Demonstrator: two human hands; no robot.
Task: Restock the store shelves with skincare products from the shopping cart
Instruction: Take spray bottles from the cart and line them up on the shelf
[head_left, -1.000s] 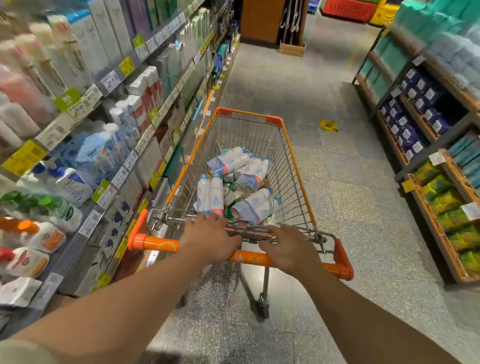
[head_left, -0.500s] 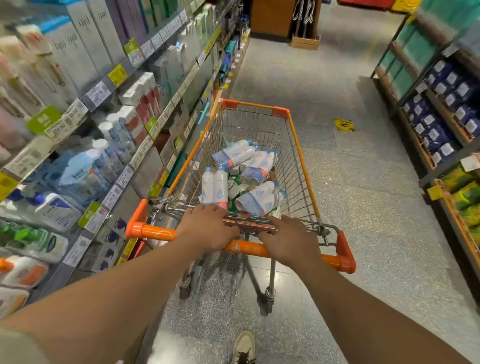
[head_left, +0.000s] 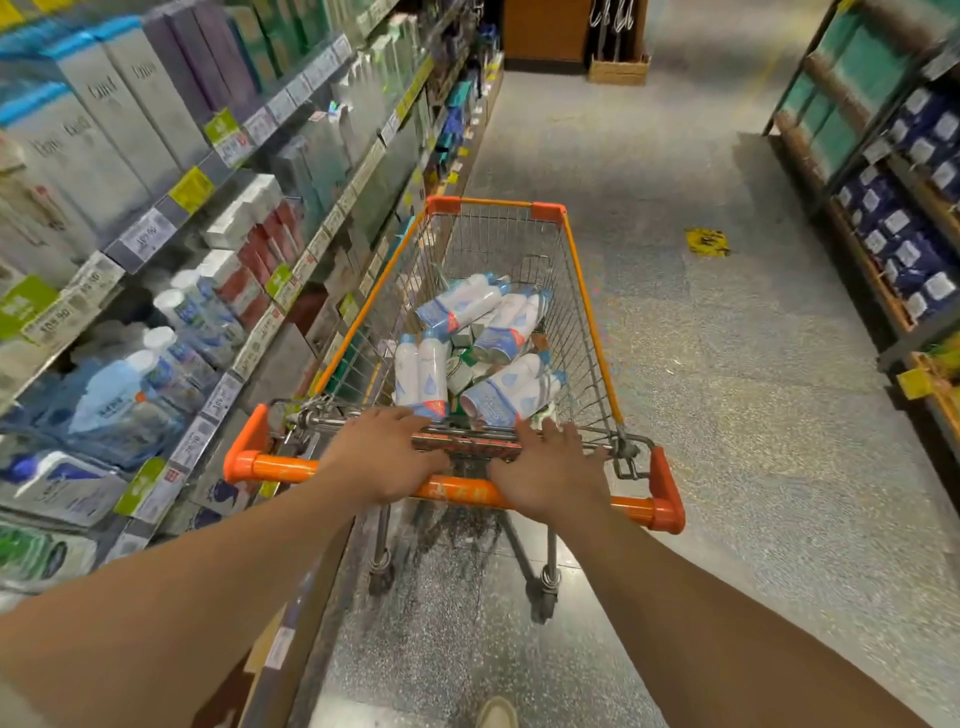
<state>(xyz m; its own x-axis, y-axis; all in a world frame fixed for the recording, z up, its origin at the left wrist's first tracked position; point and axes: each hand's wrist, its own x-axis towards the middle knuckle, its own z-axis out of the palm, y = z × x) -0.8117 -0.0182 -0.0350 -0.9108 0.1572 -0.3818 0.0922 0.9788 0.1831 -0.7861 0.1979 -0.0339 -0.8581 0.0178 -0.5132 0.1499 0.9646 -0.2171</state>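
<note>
Both hands lie on the orange handle of the shopping cart. The left hand rests over the bar with fingers stretched forward, its grip loose. The right hand does likewise, fingers spread and straight. White and blue bottles lie heaped in the cart's basket. Stocked shelves stand just beside it on the left.

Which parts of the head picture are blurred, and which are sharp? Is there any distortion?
Head view: the left shelves are smeared by motion blur, labels unreadable; the right shelves are blurred too; the cart, its bottles and both hands, left hand and right hand, are fairly sharp; the wide lens bends the edges.
</note>
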